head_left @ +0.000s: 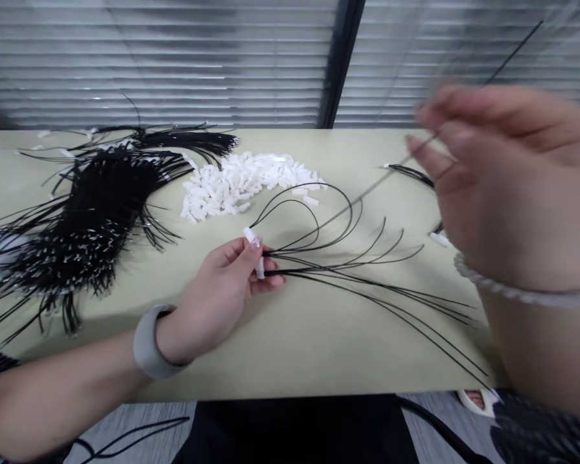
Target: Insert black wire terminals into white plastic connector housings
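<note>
**A:** What is held in the left hand (217,290)?
**B:** A small white plastic piece (260,267), near the middle of the table (319,357). It is clamped between thumb and fingers and is tilted, its upper end leaning left. A grey band (157,341) is worn on that wrist.

**A:** Is anything joined to the piece?
**B:** Thin black wires (348,280) are fanned out from its right side — some are spread toward the table's near right edge, and others are bent upward at their tips. A couple are curved back in loops (352,209) toward its upper end.

**A:** And the right hand (517,187)?
**B:** It is raised at the upper right, blurred. One long wire (386,179) is pinched between its fingertips, as far as the blur lets it be seen. That wire is stretched slantwise up from the wires by the white piece, and its far end is seen beyond the fingers, in front of the blinds (174,64). A pale beaded bracelet (526,295) is worn on this wrist.

**A:** What else is laid on the table?
**B:** Loose white pieces (246,180) are heaped behind the left hand. To their left, a thick pile of black wires (111,187) is spread, with many shiny tips. At the right, a small wire bundle (410,171) is partly hidden by the right hand — and another white piece (441,240) is seen just beside that wrist.
</note>
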A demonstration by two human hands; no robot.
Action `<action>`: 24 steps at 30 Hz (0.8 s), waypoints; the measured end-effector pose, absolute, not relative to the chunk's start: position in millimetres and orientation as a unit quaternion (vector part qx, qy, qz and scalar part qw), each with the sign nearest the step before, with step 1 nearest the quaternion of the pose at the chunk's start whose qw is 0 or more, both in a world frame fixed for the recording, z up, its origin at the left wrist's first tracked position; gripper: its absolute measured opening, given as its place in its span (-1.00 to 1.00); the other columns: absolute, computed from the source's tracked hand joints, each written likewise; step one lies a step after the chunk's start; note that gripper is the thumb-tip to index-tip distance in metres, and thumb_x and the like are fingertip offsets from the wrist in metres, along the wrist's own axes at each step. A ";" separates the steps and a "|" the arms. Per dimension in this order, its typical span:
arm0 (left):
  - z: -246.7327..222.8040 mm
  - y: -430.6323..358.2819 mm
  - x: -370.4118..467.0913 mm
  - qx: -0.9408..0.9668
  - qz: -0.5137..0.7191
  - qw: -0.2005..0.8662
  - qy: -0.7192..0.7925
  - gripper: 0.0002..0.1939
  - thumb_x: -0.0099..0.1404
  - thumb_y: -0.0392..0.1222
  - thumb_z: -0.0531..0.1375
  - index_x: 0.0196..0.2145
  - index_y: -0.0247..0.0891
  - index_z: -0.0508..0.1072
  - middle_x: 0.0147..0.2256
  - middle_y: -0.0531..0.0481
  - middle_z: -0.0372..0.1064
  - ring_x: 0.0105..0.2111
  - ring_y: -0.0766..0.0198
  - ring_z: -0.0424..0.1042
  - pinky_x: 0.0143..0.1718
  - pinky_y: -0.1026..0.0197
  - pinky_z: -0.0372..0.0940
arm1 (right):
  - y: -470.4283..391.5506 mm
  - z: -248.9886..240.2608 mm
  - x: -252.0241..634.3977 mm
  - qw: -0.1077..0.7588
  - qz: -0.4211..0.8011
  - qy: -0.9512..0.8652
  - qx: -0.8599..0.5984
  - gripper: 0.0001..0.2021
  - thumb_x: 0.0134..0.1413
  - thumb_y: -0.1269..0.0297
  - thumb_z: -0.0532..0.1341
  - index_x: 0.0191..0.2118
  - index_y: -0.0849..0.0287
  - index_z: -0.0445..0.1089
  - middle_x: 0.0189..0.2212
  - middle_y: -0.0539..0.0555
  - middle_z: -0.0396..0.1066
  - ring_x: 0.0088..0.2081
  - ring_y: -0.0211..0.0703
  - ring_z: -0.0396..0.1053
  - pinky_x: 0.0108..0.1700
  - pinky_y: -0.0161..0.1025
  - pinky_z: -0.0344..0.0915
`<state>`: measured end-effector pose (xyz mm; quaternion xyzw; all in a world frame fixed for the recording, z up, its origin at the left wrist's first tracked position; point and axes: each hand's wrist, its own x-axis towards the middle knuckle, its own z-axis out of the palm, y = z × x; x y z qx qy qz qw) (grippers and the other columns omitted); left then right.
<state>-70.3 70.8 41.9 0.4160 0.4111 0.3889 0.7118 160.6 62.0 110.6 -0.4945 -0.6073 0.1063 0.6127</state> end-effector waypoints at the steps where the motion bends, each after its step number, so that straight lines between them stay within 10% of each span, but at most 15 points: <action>1: 42.1 71.3 -70.0 0.406 0.398 0.713 0.410 -0.78 0.21 -0.09 0.11 -0.42 -0.32 0.29 -0.49 0.09 0.25 -0.49 0.44 0.35 -0.29 0.27 0.33 | 58.7 115.6 158.0 0.656 0.174 -0.573 -0.460 -0.84 0.06 0.46 0.05 -0.26 0.16 0.32 -0.12 0.03 0.29 -0.08 -0.34 0.29 -0.05 -0.32 0.27; 6: 39.8 71.4 -69.9 0.416 0.392 0.707 0.416 -0.80 0.22 -0.11 0.10 -0.42 -0.32 0.29 -0.49 0.09 0.26 -0.48 0.43 0.37 -0.29 0.28 0.34 | 43.6 121.2 142.0 0.601 0.285 -0.560 -0.494 -0.74 0.14 0.36 0.02 -0.06 -0.01 0.23 -0.42 -0.07 0.32 -0.55 -0.48 0.23 -0.52 -0.44 0.19; 13: 42.6 63.0 -71.3 0.567 0.306 0.651 0.402 -0.75 0.23 -0.05 0.07 -0.40 -0.31 0.33 -0.49 0.06 0.31 -0.46 0.40 0.40 -0.39 0.33 0.36 | 44.5 91.1 117.5 0.326 0.047 -0.806 -0.491 -0.90 0.03 0.41 0.14 -0.44 0.19 0.39 -0.51 -0.09 0.35 -0.47 -0.49 0.24 -0.43 -0.47 0.14; 24: 46.5 60.6 -72.3 0.630 0.261 0.650 0.336 -0.82 0.27 -0.15 0.03 -0.40 -0.31 0.28 -0.50 0.10 0.32 -0.49 0.42 0.43 -0.42 0.38 0.33 | 46.6 83.1 112.3 0.257 -0.024 -0.845 -0.469 -0.81 0.11 0.40 0.02 -0.42 0.23 0.36 -0.48 -0.03 0.35 -0.43 -0.44 0.24 -0.39 -0.44 0.10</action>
